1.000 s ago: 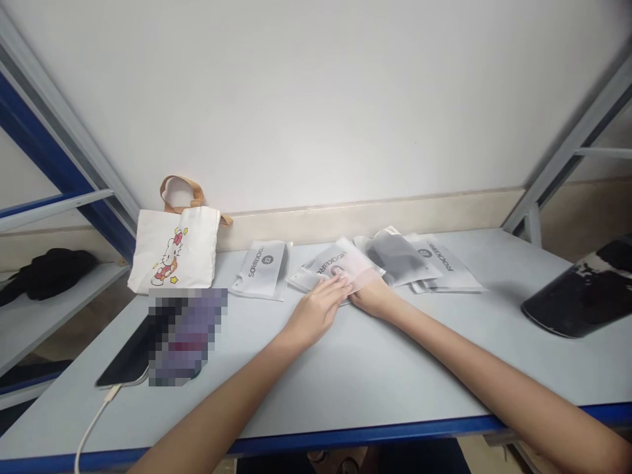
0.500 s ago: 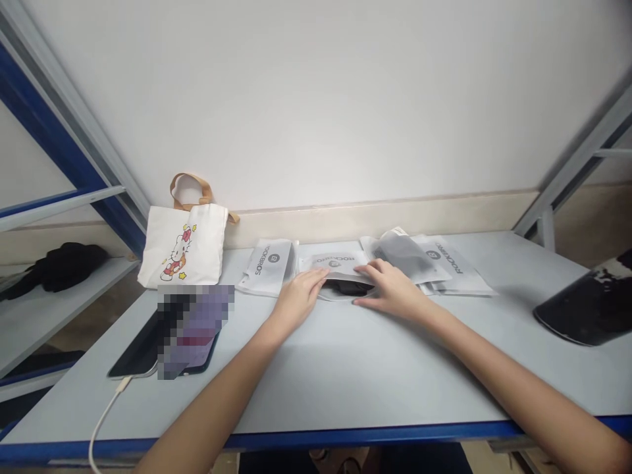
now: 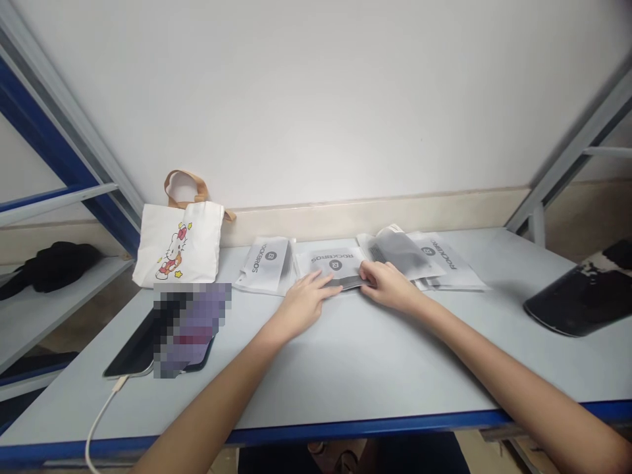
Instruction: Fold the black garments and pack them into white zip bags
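Note:
A frosted plastic bag [image 3: 326, 257] printed ROCKBROS lies flat in the middle of the desk, with something dark inside near its front edge. My left hand [image 3: 306, 303] rests on its front left part, fingers spread over the plastic. At the bag's front right corner, my right hand [image 3: 390, 284] has its fingers closed, pinching the edge. Another frosted bag [image 3: 266, 263] lies just to the left. On the right are a frosted bag with grey contents [image 3: 402, 253] and, partly beneath it, a further ROCKBROS bag [image 3: 451, 263].
A white tote bag [image 3: 180, 247] with a cartoon cat stands at the back left. Before it lie a phone [image 3: 135, 345] on a white cable [image 3: 96, 421] and a second, blurred-out phone [image 3: 195, 339]. A dark object [image 3: 582, 296] sits at the right edge. Metal frames flank the desk [image 3: 375, 375].
The middle bag's mouth, which gaped over its dark contents, now lies closed and flat. My left fingers have spread over its front; my right fingers have closed on its corner.

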The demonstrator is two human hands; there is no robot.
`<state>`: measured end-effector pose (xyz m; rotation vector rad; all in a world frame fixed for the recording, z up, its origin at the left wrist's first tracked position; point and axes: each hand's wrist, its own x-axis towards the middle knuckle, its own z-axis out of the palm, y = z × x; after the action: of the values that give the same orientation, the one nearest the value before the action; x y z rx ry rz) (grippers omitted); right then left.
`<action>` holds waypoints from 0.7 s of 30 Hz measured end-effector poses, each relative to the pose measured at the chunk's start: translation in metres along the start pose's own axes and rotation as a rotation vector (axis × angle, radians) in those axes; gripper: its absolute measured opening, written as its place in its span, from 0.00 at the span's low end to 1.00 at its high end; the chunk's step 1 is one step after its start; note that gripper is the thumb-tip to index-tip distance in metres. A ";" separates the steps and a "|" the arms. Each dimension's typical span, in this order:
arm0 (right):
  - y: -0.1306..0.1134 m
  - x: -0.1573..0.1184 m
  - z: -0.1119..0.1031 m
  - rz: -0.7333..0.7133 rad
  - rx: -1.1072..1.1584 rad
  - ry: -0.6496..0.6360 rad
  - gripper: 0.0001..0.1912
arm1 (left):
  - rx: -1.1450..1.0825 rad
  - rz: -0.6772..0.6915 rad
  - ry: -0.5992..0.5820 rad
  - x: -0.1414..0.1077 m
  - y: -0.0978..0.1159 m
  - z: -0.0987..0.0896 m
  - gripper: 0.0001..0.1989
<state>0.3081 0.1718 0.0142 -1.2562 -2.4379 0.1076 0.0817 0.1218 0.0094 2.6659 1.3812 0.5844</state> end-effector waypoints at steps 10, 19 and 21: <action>-0.007 0.002 0.018 0.094 -0.205 0.154 0.06 | 0.225 -0.068 0.131 -0.017 -0.018 -0.034 0.29; -0.022 -0.005 0.016 0.014 -0.241 0.236 0.03 | 0.255 -0.100 0.233 -0.010 -0.040 -0.016 0.07; -0.031 -0.005 0.013 -0.042 -0.215 0.257 0.07 | 0.264 -0.098 0.310 -0.009 -0.038 -0.020 0.04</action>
<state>0.2825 0.1510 0.0083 -1.2207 -2.2947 -0.3171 0.0405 0.1351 0.0160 2.7730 1.7728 0.8929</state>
